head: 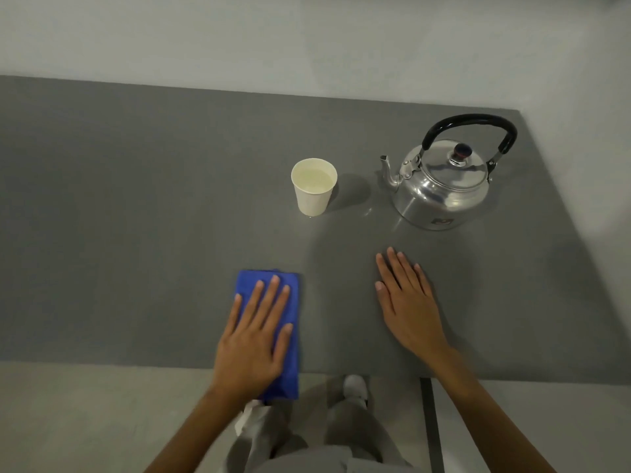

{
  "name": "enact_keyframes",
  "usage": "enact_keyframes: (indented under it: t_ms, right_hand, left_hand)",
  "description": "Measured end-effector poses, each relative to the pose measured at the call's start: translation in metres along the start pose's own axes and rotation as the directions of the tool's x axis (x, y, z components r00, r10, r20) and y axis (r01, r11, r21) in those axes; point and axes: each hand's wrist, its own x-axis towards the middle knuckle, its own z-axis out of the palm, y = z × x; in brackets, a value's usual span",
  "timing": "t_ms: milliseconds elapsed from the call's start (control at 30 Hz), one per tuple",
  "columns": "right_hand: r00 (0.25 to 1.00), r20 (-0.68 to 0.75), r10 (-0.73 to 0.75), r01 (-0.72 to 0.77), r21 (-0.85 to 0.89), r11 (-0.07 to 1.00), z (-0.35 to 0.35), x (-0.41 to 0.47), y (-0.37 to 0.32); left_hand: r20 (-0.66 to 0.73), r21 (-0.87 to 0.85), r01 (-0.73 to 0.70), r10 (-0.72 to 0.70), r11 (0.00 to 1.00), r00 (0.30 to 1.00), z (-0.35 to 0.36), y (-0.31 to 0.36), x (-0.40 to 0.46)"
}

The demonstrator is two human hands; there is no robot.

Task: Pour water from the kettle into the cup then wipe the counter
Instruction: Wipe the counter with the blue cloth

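A white paper cup point(313, 192) holding water stands upright mid-counter. To its right sits a shiny metal kettle point(444, 186) with a black handle, its spout pointing left toward the cup. A folded blue cloth point(292, 291) lies at the counter's front edge, partly overhanging it. My left hand point(256, 339) lies flat on the cloth, fingers spread, pressing on it. My right hand point(406, 302) rests palm down on the bare grey counter point(136, 233), below the kettle and apart from it, holding nothing.
The counter ends at a pale wall point(307, 46) behind and on the right. Its front edge runs just below my hands. Below it show the floor point(85, 421), my legs and a shoe point(355, 387). A small wet patch glints left of the kettle's base.
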Motion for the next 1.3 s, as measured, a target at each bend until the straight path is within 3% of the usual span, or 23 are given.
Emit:
enact_keyframes:
  t_ms: [200, 300, 500, 633, 800, 1000, 1167, 1300]
  right_hand:
    - [1.000, -0.009, 0.006, -0.006, -0.010, 1.000, -0.001, 0.000, -0.003]
    - [1.000, -0.007, 0.006, -0.007, -0.013, 1.000, 0.000, 0.001, -0.003]
    - [1.000, -0.004, -0.002, 0.002, -0.031, 1.000, 0.000, 0.000, -0.001]
    - [1.000, -0.006, -0.005, 0.005, -0.024, 1.000, -0.001, 0.001, 0.000]
    - [1.000, -0.010, 0.004, -0.004, -0.013, 1.000, 0.001, 0.001, 0.000]
    - [1.000, -0.015, 0.016, -0.016, -0.023, 1.000, 0.000, 0.002, -0.001]
    - [1.000, -0.013, 0.017, -0.017, -0.040, 0.999, -0.001, 0.002, -0.003]
    - [1.000, -0.013, 0.016, -0.016, -0.040, 0.999, -0.001, 0.002, -0.003]
  left_hand:
    - [-0.086, -0.015, 0.213, -0.214, 0.977, 0.973, -0.014, -0.015, 0.065]
    - [-0.072, 0.020, 0.227, -0.225, 0.974, 0.972, -0.006, 0.014, 0.091]
    - [-0.002, 0.013, -0.060, 0.060, 0.998, 0.998, 0.017, 0.090, 0.068]
    - [0.028, 0.041, -0.176, 0.175, 0.984, 0.984, 0.017, 0.073, 0.021]
    - [0.015, 0.055, -0.037, 0.036, 0.998, 0.999, 0.002, 0.004, -0.016]
    - [-0.042, -0.026, 0.115, -0.116, 0.993, 0.992, -0.022, -0.049, 0.028]
    - [-0.086, -0.019, 0.222, -0.223, 0.975, 0.971, -0.022, -0.033, 0.095]
    - [-0.066, 0.015, 0.184, -0.183, 0.983, 0.981, -0.011, 0.010, 0.110]
